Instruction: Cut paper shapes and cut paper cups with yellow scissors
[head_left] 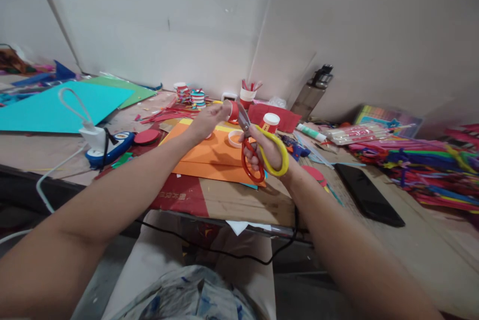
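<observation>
My left hand is closed around a small red paper-covered cup with a white rim, held above the orange sheets. In my right hand are scissors with one yellow and one red handle loop. Their blades point up and away, close beside the cup; whether they touch it I cannot tell. Below both hands lie orange sheets, with a white ring-shaped lid on top. Just behind my right hand stands another red cup with a white top.
A blue power strip with a white plug and cable sits at left, near a turquoise sheet. A cup of red strips and a dark bottle stand behind. At right lie a black phone and colourful pipe cleaners.
</observation>
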Demonstrator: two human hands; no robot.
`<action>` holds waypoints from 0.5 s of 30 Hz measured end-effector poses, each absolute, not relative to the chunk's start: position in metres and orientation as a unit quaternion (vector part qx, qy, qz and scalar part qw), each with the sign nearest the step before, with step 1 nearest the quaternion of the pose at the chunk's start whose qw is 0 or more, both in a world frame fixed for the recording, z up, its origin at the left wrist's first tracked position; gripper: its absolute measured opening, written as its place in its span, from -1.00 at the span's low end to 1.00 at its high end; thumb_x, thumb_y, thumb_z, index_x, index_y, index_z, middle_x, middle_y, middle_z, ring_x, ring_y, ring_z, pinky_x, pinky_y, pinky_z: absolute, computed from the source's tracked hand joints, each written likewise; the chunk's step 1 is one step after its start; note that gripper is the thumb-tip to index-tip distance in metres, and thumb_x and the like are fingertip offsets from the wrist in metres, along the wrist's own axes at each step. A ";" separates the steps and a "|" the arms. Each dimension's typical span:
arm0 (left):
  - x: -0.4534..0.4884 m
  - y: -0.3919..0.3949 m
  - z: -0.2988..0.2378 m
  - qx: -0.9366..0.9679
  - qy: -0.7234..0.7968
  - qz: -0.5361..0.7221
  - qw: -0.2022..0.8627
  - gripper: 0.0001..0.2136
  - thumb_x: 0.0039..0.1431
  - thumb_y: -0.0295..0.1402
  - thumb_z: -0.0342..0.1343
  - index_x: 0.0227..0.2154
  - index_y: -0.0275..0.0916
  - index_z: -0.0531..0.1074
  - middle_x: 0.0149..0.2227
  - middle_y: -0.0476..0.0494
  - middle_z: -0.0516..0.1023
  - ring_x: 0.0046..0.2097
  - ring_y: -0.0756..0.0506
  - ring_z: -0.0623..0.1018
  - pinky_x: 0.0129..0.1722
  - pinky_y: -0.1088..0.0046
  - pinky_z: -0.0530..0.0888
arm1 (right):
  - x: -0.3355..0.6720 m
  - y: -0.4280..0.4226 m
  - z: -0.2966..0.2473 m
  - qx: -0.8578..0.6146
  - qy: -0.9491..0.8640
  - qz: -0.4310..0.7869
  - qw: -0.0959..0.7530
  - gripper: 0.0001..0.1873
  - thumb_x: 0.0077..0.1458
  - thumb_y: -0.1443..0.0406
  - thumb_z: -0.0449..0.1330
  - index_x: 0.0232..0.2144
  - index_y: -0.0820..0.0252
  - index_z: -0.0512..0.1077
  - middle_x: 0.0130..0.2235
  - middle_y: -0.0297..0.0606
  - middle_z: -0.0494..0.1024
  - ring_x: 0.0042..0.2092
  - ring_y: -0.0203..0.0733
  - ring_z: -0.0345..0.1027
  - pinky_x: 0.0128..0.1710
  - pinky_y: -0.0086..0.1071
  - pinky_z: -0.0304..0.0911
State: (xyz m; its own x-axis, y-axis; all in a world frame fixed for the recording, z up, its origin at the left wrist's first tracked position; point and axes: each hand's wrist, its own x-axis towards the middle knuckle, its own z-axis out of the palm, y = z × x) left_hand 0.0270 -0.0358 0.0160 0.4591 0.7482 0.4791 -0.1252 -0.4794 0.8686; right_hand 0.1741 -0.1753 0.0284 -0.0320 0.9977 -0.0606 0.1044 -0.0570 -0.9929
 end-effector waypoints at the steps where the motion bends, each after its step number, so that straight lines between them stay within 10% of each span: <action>1: 0.026 -0.034 0.014 0.768 0.217 0.462 0.387 -0.76 0.03 -0.16 0.23 -0.47 -0.27 0.48 -0.35 -0.12 0.53 -0.18 -0.10 0.49 -0.11 0.34 0.38 | 0.175 -0.174 0.030 -0.520 -0.505 0.521 0.452 -0.46 0.11 -0.20 -0.03 -0.28 0.14 0.30 -0.61 -0.45 0.22 -0.69 -0.43 0.02 -0.74 -0.54 0.04; 5: 0.023 -0.019 0.008 0.837 0.231 0.457 0.192 -0.92 -0.02 -0.35 0.25 -0.49 -0.24 0.50 -0.29 -0.14 0.54 -0.10 -0.14 0.46 -0.03 0.29 0.35 | 0.179 -0.173 0.036 -0.494 -0.465 0.584 0.445 -0.47 0.14 -0.18 -0.05 -0.29 0.15 0.31 -0.60 -0.43 0.22 -0.67 -0.42 0.00 -0.73 -0.55 0.00; 15: 0.015 -0.019 0.012 0.820 0.208 0.509 0.159 -0.93 0.06 -0.33 0.22 -0.42 -0.21 0.52 -0.24 -0.12 0.58 -0.16 -0.08 0.52 -0.08 0.33 0.41 | 0.174 -0.178 0.043 -0.385 -0.424 0.700 0.427 -0.31 0.14 -0.25 -0.26 -0.23 0.17 0.29 -0.51 -0.34 0.30 -0.55 -0.30 0.18 -0.56 -0.40 0.25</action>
State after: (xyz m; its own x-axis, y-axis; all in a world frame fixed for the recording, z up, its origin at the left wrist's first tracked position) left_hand 0.0147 -0.0187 0.0119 0.3955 0.5029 0.7686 0.1798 -0.8630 0.4722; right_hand 0.1741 -0.1779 0.0433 -0.3382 0.9243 -0.1769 -0.2716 -0.2758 -0.9220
